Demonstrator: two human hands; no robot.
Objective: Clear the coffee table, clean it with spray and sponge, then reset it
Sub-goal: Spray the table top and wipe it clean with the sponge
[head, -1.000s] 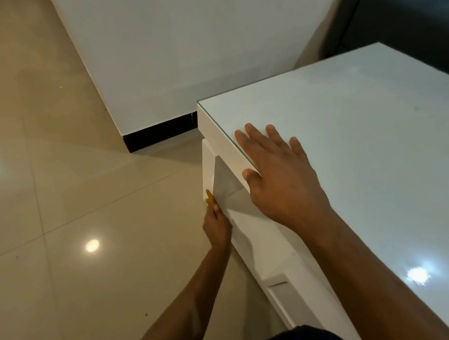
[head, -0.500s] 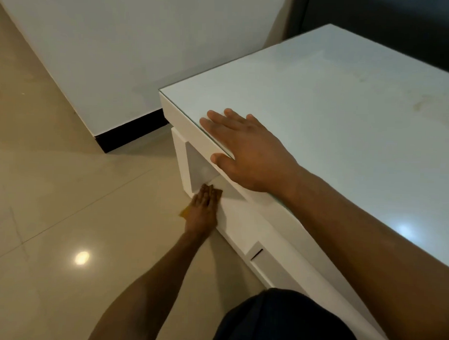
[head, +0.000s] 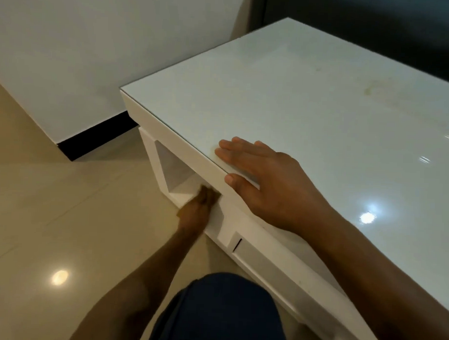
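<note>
Two hands at work: right hand flat, fingers straight, on glossy white glass-topped coffee table; left hand low against table's white side panel, blurred, grip impossible to tell. Sponge unseen. Likely cleaning step, sides; next needs continued wiping along the lower frame.

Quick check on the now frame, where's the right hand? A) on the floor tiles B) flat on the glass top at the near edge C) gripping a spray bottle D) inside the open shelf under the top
B: the right hand lies with straight fingers on the glass top of the coffee table, thumb over its near edge, holding nothing.
</note>
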